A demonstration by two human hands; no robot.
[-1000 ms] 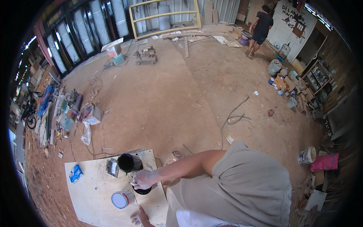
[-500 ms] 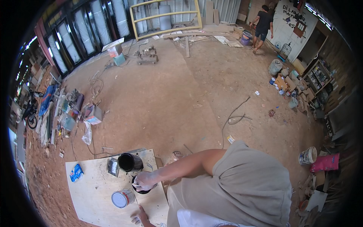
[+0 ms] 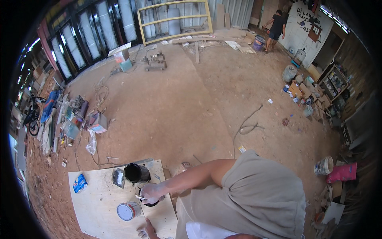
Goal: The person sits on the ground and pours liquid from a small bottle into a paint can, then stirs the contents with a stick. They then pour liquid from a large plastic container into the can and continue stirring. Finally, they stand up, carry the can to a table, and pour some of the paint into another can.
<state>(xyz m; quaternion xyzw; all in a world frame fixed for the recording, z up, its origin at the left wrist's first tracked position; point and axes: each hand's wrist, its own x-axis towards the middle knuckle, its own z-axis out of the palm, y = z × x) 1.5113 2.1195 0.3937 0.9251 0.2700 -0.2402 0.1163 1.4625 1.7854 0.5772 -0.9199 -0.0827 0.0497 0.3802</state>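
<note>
My right hand (image 3: 150, 193) is closed over the mouth of a dark can (image 3: 151, 204) on a pale wooden board (image 3: 99, 215). A thin, pale stick-like thing (image 3: 140, 197) pokes out of its fingers; the rest is hidden. Behind that can stands an open can, black inside (image 3: 135, 173). A closed tin with a pale blue-grey lid (image 3: 126, 211) sits in front and to the left. Near the board's front edge, my left hand (image 3: 146, 230) lies with its fingers apart, holding nothing visible. A small dark flat tray (image 3: 118, 177) and a blue packet (image 3: 80, 183) lie further left.
A cable (image 3: 242, 127) curls on the dirt floor. A compressor-like machine (image 3: 154, 61) and a yellow frame (image 3: 175, 18) stand far off. Boxes and tins (image 3: 304, 91) pile up at right, near a bucket (image 3: 323, 165). Another person (image 3: 275, 30) is at the far right.
My right hand has shifted slightly over the dark can, and the pale stick-like thing has tilted. My left hand stays in about the same place. The far person has moved slightly left.
</note>
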